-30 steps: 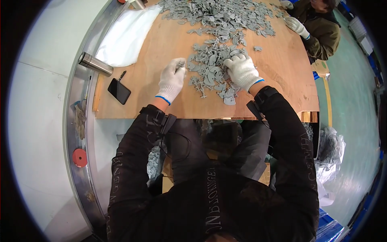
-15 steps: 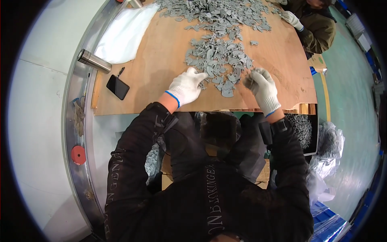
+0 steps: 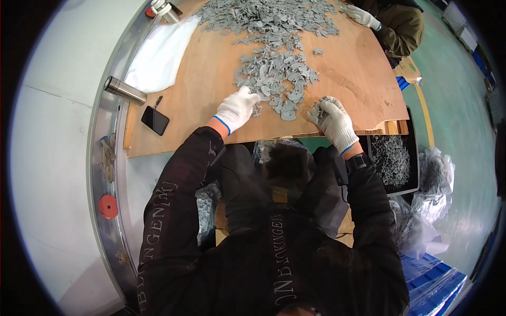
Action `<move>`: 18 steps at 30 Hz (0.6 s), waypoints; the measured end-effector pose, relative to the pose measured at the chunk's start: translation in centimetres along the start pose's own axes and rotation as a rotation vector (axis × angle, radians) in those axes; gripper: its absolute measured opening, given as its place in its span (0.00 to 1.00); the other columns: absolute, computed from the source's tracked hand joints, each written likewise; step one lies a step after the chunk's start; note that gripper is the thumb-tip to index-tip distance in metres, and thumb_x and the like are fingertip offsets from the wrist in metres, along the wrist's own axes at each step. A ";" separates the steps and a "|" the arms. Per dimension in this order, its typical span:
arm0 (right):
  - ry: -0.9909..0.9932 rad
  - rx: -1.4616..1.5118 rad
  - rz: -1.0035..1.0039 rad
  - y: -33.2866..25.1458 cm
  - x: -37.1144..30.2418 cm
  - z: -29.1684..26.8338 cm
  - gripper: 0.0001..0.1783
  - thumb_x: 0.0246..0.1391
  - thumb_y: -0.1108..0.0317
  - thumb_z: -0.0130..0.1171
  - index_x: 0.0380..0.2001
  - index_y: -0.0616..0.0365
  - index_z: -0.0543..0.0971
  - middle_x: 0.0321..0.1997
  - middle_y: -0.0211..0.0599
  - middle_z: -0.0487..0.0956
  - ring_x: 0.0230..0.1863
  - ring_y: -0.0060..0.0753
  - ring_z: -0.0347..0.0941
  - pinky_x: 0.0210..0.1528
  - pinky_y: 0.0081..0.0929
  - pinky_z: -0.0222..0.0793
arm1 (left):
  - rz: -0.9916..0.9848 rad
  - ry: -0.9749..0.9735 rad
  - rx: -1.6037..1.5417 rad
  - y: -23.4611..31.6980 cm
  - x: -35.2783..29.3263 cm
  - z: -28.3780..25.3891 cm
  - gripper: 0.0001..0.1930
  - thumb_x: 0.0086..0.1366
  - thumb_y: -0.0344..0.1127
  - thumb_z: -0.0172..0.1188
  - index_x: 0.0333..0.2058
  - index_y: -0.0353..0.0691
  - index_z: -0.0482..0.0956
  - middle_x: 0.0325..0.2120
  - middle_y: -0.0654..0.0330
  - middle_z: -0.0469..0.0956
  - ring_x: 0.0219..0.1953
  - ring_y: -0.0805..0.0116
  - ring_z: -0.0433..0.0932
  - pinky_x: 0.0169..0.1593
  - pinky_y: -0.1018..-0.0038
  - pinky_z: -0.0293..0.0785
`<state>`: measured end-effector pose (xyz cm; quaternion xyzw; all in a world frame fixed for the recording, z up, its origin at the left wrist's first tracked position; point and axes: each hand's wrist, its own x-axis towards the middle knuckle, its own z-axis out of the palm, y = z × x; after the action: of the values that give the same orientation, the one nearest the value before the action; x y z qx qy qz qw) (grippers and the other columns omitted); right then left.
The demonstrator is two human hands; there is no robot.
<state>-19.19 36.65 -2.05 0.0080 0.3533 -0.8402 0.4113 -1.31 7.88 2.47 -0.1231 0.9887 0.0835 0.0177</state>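
Observation:
A heap of small flat grey parts (image 3: 271, 79), many curved like hooks or crescents, spreads over the wooden table. At its near left edge is my left hand (image 3: 238, 109) in a white knitted glove, fingers drawn together. A few thin grey pieces (image 3: 256, 110) show beside its fingertips; whether they are gripped is hidden. My right hand (image 3: 336, 125), gloved likewise, is near the table's front edge, right of the heap. Its fingers are curled around a few grey parts (image 3: 316, 111).
Left on the wooden table (image 3: 195, 121) lie a black phone (image 3: 155, 120), a steel flask (image 3: 125, 90) and a white sheet (image 3: 163, 52). A black bin of thin grey pieces (image 3: 391, 160) stands below the right edge. A co-worker's gloved hand (image 3: 362, 17) rests at the far right.
The view has shifted slightly, showing more of the bin. My right hand has come closer to the front edge, with its grey parts now plainer. My left hand stays by the heap.

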 end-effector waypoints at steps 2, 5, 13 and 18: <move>0.036 -0.037 0.001 0.3 -0.1 0.2 0.07 0.73 0.74 0.59 0.50 0.55 0.77 0.43 0.36 0.82 0.41 0.43 0.84 0.53 0.54 0.87 | -0.009 0.121 -0.109 -1.5 -0.3 1.1 0.16 0.70 0.28 0.62 0.55 0.51 0.82 0.48 0.49 0.80 0.48 0.45 0.86 0.53 0.57 0.84; 0.022 -0.039 -0.002 0.7 0.3 0.2 0.07 0.73 0.74 0.60 0.51 0.55 0.77 0.43 0.36 0.82 0.41 0.43 0.84 0.53 0.53 0.87 | -0.044 0.358 -0.341 -4.2 -0.8 3.0 0.15 0.70 0.26 0.64 0.53 0.46 0.82 0.45 0.52 0.82 0.46 0.50 0.87 0.50 0.59 0.85; 0.023 -0.059 -0.004 0.4 -0.2 0.3 0.07 0.73 0.74 0.61 0.51 0.56 0.77 0.44 0.37 0.82 0.41 0.42 0.84 0.52 0.51 0.87 | -0.334 0.379 -1.973 -6.8 -2.8 2.9 0.08 0.75 0.26 0.64 0.50 0.32 0.80 0.40 0.57 0.83 0.41 0.63 0.84 0.44 0.67 0.87; 0.067 -0.109 -0.014 0.5 -0.2 0.7 0.08 0.73 0.74 0.61 0.52 0.56 0.77 0.45 0.40 0.84 0.41 0.42 0.83 0.50 0.49 0.85 | -0.370 0.122 -2.385 -5.6 -4.1 3.5 0.12 0.75 0.28 0.65 0.53 0.27 0.79 0.41 0.53 0.82 0.41 0.63 0.83 0.44 0.69 0.86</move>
<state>-18.52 36.12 -1.76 0.0112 0.4119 -0.8220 0.3932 4.10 4.08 -1.70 -0.2055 0.2568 0.9336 -0.1421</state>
